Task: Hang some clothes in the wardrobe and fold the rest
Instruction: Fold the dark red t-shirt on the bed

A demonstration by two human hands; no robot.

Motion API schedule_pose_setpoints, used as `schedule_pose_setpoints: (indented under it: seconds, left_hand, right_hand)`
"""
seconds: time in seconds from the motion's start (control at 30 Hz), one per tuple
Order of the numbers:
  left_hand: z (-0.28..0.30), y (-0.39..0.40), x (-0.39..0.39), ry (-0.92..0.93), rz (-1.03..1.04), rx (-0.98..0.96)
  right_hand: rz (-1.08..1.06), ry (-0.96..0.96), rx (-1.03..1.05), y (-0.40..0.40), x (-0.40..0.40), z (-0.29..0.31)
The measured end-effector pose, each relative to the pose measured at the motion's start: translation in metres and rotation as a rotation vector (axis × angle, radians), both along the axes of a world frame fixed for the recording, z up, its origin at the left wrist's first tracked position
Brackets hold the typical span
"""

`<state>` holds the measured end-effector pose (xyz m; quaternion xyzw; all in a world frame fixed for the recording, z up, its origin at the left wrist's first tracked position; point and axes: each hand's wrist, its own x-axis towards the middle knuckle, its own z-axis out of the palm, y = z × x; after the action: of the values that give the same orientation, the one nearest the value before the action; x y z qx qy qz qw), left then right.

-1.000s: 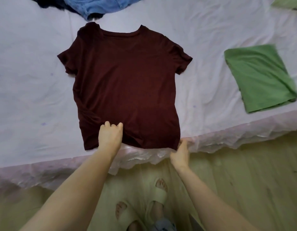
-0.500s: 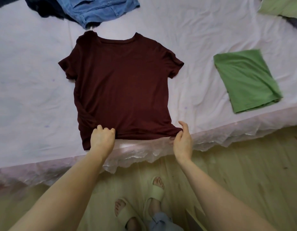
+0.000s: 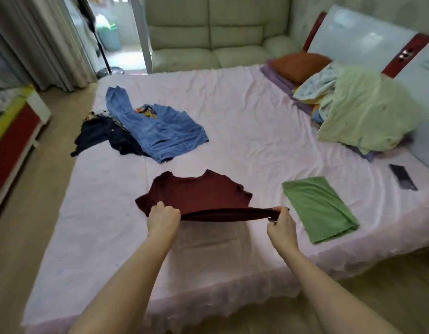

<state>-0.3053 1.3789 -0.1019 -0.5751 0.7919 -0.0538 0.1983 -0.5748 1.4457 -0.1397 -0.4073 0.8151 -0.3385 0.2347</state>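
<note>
Pink-sheeted bed (image 3: 232, 112): both hands, left (image 3: 163, 219) and right (image 3: 281, 221), pinch the soft, limp maroon cotton T-shirt (image 3: 199, 194) at its hem corners.

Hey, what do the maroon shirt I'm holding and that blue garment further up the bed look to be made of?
The maroon shirt looks like thin, matte knit jersey: it sags softly between the hems held. The blue garment looks like denim: faded blue with visible stitched seams, though I can't be sure.
</note>
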Motion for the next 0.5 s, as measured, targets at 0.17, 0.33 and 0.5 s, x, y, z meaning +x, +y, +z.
schedule_pose_setpoints:
  seconds: [0.17,0.33,0.5]
  left_hand:
    - [0.112,-0.043,0.009,0.042,0.013,-0.233]
    - [0.169,-0.076,0.018,0.075,0.061,-0.266]
    - [0.172,-0.114,0.018,0.084,0.103,-0.242]
  right_hand:
    - [-0.29,-0.005,-0.303,-0.053,0.02,0.111]
    - [-0.344,-0.035,-0.456,-0.097,0.045,0.176]
    - [-0.21,-0.074,-0.436,-0.156,0.045,0.18]
